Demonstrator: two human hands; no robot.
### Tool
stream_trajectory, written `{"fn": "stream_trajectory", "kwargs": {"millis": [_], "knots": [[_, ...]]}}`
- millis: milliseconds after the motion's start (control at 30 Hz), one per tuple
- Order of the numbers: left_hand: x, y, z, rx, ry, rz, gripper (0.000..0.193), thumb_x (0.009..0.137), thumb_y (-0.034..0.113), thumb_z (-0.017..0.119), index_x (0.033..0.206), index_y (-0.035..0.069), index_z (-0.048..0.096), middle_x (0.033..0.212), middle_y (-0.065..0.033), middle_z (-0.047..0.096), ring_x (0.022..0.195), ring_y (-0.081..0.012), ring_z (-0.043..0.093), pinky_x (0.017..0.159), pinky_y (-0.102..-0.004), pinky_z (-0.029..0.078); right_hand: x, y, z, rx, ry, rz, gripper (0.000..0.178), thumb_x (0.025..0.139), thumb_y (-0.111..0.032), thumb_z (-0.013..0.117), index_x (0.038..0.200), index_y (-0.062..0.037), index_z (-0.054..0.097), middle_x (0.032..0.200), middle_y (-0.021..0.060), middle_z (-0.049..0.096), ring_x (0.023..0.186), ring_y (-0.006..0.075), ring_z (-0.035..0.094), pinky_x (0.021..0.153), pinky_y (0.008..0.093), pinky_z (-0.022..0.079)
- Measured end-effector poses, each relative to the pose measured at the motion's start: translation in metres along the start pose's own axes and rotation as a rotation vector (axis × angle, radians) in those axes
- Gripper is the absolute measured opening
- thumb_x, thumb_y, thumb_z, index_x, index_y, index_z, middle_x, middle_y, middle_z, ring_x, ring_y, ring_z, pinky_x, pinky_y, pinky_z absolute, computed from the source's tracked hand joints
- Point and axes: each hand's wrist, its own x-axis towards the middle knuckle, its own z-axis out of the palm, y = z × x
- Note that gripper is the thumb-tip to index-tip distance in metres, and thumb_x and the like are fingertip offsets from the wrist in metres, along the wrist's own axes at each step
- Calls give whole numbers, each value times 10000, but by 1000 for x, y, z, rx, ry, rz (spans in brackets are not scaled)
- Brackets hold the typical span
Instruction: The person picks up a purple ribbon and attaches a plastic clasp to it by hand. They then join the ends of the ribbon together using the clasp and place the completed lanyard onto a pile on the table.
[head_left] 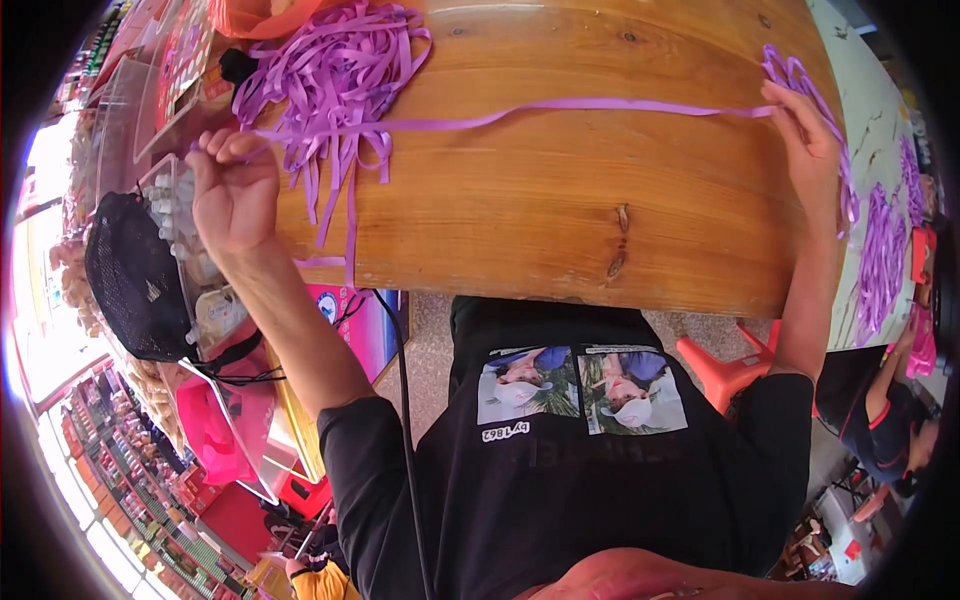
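Observation:
A long purple ribbon (560,104) stretches across above the wooden table (500,210), with a slight slack in its middle. At its left end, my left hand (237,185) is closed on it, fingers curled beside a heap of purple ribbon (340,70). My right hand (808,135) pinches the same ribbon near the table's right edge. More purple ribbon loops (790,68) hang behind and beside my right hand, down past the wrist. Several loose tails from the heap trail toward the near edge of the table.
At the left stand clear plastic bins (110,120) and a black mesh bag (135,275). A pale table (850,210) on the right bears more purple ribbon bundles (882,255). An orange stool (728,365) stands below the table edge. Another person (890,425) is at the far right.

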Motion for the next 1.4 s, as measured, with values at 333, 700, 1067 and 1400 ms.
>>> {"fn": "stream_trajectory", "kwargs": {"millis": [333, 700, 1067, 1400], "knots": [[-8, -17, 29, 95, -40, 67, 233, 929, 232, 428, 893, 9, 484, 813, -71, 506, 771, -201, 500, 782, -370, 436, 41, -98, 145, -165, -387, -687, 248, 817, -82, 610, 1060, -33, 615, 1017, 106, 613, 925, 206, 589, 785, 283, 460], [-40, -18, 42, 75, -41, 245, 254, 909, 209, 493, 995, -25, 543, 998, -157, 569, 1004, -280, 525, 968, -444, 388, 50, -208, 276, 722, -1112, 48, 388, 895, -326, 533, 1096, 3, 577, 838, 39, 655, 785, 94, 622, 645, 230, 492], [-39, -25, 37, 65, 39, 268, 229, 888, 198, 534, 1016, 11, 567, 1066, -147, 573, 1056, -289, 502, 1000, -448, 343, 51, -206, 317, 358, -299, -716, 324, 701, -228, 711, 879, 12, 586, 710, 173, 609, 673, 314, 612, 592, 358, 480], [-32, -21, 23, 19, -6, 231, 219, 890, 194, 530, 1018, 26, 587, 1025, -119, 605, 1055, -289, 508, 950, -425, 375, 56, -203, 306, 588, -425, -566, 202, 804, -183, 634, 875, 5, 635, 716, 136, 635, 622, 211, 625, 582, 297, 477]]}}
